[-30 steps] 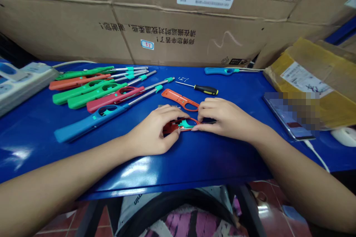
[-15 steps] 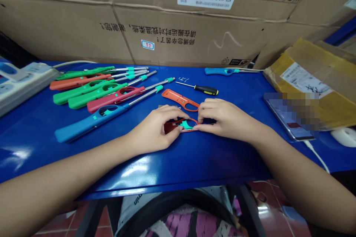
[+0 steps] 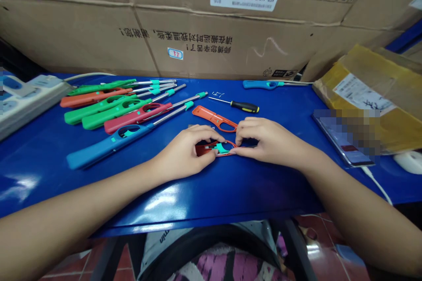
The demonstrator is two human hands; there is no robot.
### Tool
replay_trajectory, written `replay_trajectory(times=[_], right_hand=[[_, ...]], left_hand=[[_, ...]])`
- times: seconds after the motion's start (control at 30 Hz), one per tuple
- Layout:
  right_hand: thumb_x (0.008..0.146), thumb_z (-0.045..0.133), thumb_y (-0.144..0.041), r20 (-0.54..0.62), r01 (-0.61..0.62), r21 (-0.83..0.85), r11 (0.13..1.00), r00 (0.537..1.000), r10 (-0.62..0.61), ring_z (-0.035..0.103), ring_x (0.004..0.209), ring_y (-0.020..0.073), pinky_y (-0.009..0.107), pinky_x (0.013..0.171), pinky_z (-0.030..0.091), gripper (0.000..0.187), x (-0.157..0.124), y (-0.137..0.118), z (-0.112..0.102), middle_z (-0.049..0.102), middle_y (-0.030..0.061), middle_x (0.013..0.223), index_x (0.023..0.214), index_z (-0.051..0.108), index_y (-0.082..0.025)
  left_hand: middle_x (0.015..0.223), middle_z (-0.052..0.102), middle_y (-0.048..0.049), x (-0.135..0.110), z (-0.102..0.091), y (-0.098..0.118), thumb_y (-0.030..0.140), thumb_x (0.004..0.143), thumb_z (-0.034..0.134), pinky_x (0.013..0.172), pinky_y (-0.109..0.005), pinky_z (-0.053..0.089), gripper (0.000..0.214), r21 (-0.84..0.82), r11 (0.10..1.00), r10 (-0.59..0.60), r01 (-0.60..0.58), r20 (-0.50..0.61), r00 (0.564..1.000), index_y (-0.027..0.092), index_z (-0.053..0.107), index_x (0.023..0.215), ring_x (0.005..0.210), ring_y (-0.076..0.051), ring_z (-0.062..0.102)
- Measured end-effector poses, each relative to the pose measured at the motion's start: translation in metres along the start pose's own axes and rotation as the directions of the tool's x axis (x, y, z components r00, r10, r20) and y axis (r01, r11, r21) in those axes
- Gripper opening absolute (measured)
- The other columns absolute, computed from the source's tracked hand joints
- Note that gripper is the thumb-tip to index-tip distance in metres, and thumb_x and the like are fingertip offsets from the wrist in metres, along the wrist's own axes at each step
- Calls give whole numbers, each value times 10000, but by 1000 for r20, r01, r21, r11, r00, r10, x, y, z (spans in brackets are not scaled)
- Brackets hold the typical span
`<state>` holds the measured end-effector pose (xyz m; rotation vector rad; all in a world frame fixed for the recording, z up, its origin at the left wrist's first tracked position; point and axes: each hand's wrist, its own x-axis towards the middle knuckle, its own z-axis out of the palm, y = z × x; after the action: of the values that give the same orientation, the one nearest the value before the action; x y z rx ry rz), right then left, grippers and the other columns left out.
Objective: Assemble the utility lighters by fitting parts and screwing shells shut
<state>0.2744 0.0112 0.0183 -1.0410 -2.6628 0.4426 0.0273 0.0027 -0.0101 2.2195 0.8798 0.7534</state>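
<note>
Both hands grip an opened orange lighter casing [image 3: 201, 149] low over the blue table. My left hand [image 3: 187, 149] closes its thumb and fingers around the handle part, hiding much of it. A green trigger [image 3: 221, 147] sits inside the casing, between my hands. My right hand [image 3: 263, 142] pinches the casing's right end with thumb and fingertips. Just behind lies the other orange casing half [image 3: 211, 115], its right end close to my right fingers. A screwdriver [image 3: 244, 106] with a black and yellow handle rests beyond it, near small metal pins [image 3: 217, 94].
Several long lighters [image 3: 128, 112] lie in a row at left, beside a white power strip [image 3: 29, 96]. A blue lighter [image 3: 260, 84] lies at the back. A phone [image 3: 343, 140] on a cable and a taped parcel [image 3: 365, 96] stand right. A large carton [image 3: 184, 22] walls the back.
Almost nothing differs. My fingers have shifted very slightly on the orange casing, and the view has moved a little.
</note>
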Motion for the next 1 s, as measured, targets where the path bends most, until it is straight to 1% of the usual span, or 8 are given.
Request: replay_trajectory(times=[0.1,0.2,0.37,0.5,0.6,0.7,0.83,1.0], right_hand=[[873,744,-315,8,-36,16,999,999,36,617,836,186,309,763,446,155,0,-1,0,687,34,864,805,696,-184],[890,724,-335,60,-85,62,995,995,81,620,825,183,306,744,452,168,-1,-3,-3,689,39,880,826,702,-181],[939,623,-245,166,-128,205,970,982,94,654,875,174,303,808,472,136,-4,-3,-18,719,39,949,903,744,-195],[925,627,-265,193,-183,213,960,971,142,661,874,178,306,806,472,155,-6,-1,-27,731,40,946,898,764,-198],[920,652,-331,201,-206,217,954,966,162,647,835,168,298,759,461,178,-6,0,-25,724,34,913,870,764,-203],[907,677,-376,201,-218,218,951,964,174,585,715,141,276,661,427,214,-5,0,-19,674,13,803,811,717,-189],[898,677,-344,213,-250,215,944,955,204,483,611,112,253,571,364,222,-4,1,-12,585,-24,689,747,651,-183],[894,652,-317,215,-286,214,934,946,241,475,607,112,248,563,351,174,-3,1,-9,588,-33,666,771,661,-193]], left_hand=[[1106,742,-39,0,0,0,145,844,623,967,-395,523,285,-6,1000,0,0,2,1000,212,735,1098,1053,-219,652],[1110,740,-45,1,0,1,153,841,630,961,-400,525,283,-5,1000,-11,11,5,1000,210,738,1096,1050,-225,651],[1094,742,-39,0,-1,2,141,838,630,978,-399,513,292,-5,1000,4,-4,-3,1000,216,739,1098,1039,-217,667],[1105,740,-40,-1,-1,3,145,833,641,991,-397,505,289,4,1000,17,-17,-2,1000,220,732,1097,1055,-219,665],[1116,739,-44,-1,-1,2,149,836,639,1002,-410,498,286,4,1000,24,-24,7,1000,218,730,1098,1059,-222,665],[1110,742,-45,0,-2,3,139,833,635,997,-428,495,304,5,999,36,-36,16,999,225,727,1110,1051,-227,668],[1111,736,-46,0,-2,5,118,828,621,990,-430,495,334,8,999,49,-49,26,998,230,721,1126,1047,-229,665],[1106,707,-59,-2,-1,8,116,824,627,975,-391,504,211,40,997,69,-68,-7,998,198,717,996,1061,-226,648]])
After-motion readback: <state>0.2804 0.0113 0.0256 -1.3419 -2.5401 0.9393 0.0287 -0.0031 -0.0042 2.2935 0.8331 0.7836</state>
